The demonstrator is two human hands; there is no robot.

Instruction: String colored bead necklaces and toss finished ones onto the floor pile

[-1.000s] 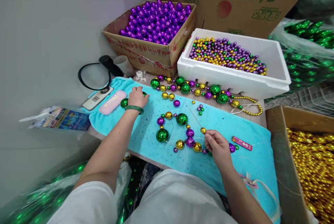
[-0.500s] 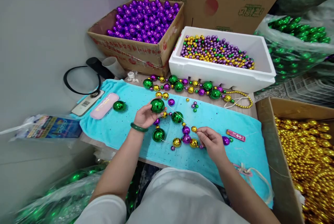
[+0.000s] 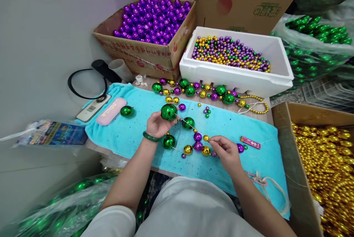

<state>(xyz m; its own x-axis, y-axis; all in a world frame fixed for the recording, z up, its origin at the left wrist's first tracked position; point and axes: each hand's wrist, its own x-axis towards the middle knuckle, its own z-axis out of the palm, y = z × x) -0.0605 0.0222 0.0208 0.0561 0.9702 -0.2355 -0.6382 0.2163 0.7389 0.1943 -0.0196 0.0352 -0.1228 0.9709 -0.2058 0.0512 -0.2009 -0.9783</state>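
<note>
Head view. With left hand (image 3: 158,125) grips large green bead (image 3: 168,112), with right hand (image 3: 226,152) pinches gold bead (image 3: 206,138), over turquoise towel (image 3: 260,163). Beyond, shows purple beads (image 3: 155,19) in cardboard box (image 3: 129,51), mixed beads (image 3: 229,52) in white foam box (image 3: 235,79), gold beads (image 3: 326,163) in open carton (image 3: 288,156).

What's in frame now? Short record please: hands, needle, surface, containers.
left hand: holds large green bead
right hand: pinches thin needle beside a small gold bead on it
needle tip: at the large green bead; entry unclear
surface: turquoise towel
behind towel: cardboard box of purple beads; white foam box of mixed beads
right of towel: open carton of gold beads
</note>
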